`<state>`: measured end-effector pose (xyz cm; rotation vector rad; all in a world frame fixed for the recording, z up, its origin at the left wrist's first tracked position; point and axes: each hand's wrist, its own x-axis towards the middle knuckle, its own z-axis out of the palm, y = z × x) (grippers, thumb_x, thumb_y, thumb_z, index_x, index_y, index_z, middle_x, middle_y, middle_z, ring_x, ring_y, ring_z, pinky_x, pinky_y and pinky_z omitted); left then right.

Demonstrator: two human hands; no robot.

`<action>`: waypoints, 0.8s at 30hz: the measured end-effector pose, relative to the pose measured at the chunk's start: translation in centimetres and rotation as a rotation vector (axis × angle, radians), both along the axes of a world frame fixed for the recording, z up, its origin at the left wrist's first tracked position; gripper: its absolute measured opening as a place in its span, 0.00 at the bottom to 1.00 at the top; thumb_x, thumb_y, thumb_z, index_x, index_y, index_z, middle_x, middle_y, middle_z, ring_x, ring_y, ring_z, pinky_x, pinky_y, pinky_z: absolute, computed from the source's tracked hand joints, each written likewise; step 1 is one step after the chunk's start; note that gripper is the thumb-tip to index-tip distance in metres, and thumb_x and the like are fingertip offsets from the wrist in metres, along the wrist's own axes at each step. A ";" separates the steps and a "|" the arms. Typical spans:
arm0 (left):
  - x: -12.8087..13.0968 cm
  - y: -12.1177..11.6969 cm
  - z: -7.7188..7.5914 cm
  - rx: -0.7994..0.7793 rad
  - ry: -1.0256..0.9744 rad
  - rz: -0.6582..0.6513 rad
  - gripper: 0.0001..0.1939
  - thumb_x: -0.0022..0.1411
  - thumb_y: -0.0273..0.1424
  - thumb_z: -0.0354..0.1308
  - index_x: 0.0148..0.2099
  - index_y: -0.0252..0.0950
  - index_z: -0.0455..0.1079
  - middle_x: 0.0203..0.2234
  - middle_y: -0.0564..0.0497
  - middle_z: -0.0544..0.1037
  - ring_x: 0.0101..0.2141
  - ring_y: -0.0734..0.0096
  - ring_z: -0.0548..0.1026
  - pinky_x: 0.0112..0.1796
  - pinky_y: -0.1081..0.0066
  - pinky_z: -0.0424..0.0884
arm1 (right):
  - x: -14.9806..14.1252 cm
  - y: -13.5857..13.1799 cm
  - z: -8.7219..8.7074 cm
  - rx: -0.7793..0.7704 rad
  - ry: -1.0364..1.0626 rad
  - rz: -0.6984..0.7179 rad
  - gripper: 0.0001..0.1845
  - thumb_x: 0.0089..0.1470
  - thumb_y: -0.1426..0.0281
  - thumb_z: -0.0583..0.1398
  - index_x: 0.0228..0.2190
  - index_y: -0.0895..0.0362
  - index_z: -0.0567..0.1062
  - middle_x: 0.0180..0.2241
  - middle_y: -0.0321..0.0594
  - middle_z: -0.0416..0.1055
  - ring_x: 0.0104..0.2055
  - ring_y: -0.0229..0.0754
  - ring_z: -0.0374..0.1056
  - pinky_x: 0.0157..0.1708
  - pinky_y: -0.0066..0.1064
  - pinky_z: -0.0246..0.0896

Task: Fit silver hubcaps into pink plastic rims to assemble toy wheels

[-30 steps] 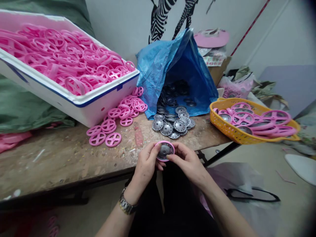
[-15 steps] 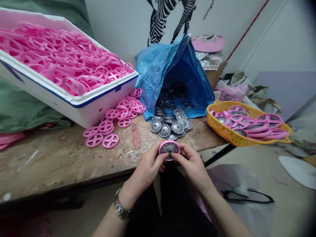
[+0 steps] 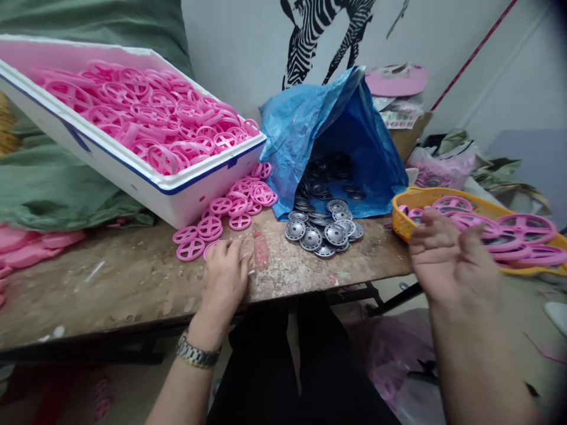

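My left hand (image 3: 224, 274), with a metal-band watch at its wrist, rests palm down over a pink spoked plastic wheel (image 3: 208, 250) on the table. Its fingers reach onto that wheel and cover most of it; the thumb stands apart. More loose pink wheels (image 3: 209, 226) lie just beyond. Blurred by motion, my right hand (image 3: 454, 262) is over the near left rim of the yellow basket (image 3: 401, 227), palm turned up, fingers loosely curled and nothing seen in them. Inside the basket are pink wheels (image 3: 527, 228) with grey discs in them. Grey wheel discs (image 3: 310, 238) are heaped between the hands.
A white foam box (image 3: 186, 203) full of pink wheels stands tilted at the back left. The blue plastic bag (image 3: 287, 127) opens toward me with grey discs spilling out. The worn wooden table (image 3: 146, 289) ends just before my lap. Clear plastic bags (image 3: 398, 354) lie below it.
Both hands were together on a pink wheel with a grey disc. They have parted: the left to the loose pink wheels, the right to the basket, where it no longer shows that wheel.
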<state>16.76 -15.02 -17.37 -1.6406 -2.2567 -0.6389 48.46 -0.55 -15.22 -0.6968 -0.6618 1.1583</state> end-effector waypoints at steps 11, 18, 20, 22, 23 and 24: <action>-2.5 -0.2 0.2 -0.325 0.112 0.232 0.16 0.68 0.37 0.51 0.49 0.34 0.74 0.46 0.37 0.75 0.49 0.44 0.69 0.41 0.54 0.72 | -8.5 -1.9 -2.7 0.502 -1.229 0.180 0.12 0.60 0.64 0.60 0.43 0.54 0.79 0.45 0.45 0.78 0.50 0.51 0.70 0.54 0.44 0.60; -1.2 0.1 -1.5 -0.127 0.012 -0.133 0.11 0.69 0.31 0.51 0.41 0.35 0.75 0.46 0.40 0.76 0.47 0.54 0.70 0.48 0.55 0.71 | -13.0 0.5 -2.8 0.557 -1.746 0.011 0.20 0.60 0.59 0.60 0.50 0.58 0.75 0.55 0.52 0.72 0.58 0.57 0.62 0.51 0.48 0.55; -0.4 0.1 -1.9 -0.081 -0.031 -0.280 0.11 0.70 0.30 0.50 0.42 0.35 0.74 0.47 0.41 0.75 0.48 0.56 0.70 0.50 0.57 0.70 | -14.1 0.9 -2.8 0.565 -1.820 -0.012 0.20 0.60 0.57 0.60 0.46 0.58 0.76 0.55 0.53 0.71 0.58 0.58 0.60 0.49 0.48 0.54; 0.4 0.1 -2.3 -0.046 -0.079 -0.337 0.11 0.70 0.31 0.51 0.49 0.35 0.72 0.51 0.41 0.73 0.51 0.57 0.69 0.53 0.57 0.69 | -14.9 1.1 -2.9 0.562 -1.866 -0.022 0.19 0.60 0.56 0.59 0.42 0.58 0.77 0.53 0.54 0.72 0.57 0.58 0.59 0.48 0.48 0.53; 0.7 0.0 -2.4 -0.031 -0.099 -0.324 0.14 0.69 0.32 0.53 0.54 0.35 0.69 0.53 0.41 0.72 0.53 0.56 0.68 0.55 0.56 0.67 | -15.2 1.2 -3.0 0.552 -1.882 -0.025 0.18 0.60 0.56 0.59 0.41 0.58 0.77 0.52 0.54 0.72 0.57 0.58 0.59 0.48 0.48 0.53; 1.0 0.0 -2.5 -0.021 -0.114 -0.293 0.19 0.68 0.33 0.56 0.59 0.35 0.66 0.55 0.40 0.70 0.55 0.54 0.67 0.56 0.55 0.66 | -15.5 1.3 -3.0 0.536 -1.892 -0.027 0.17 0.60 0.57 0.59 0.41 0.58 0.77 0.52 0.54 0.72 0.56 0.58 0.59 0.48 0.48 0.52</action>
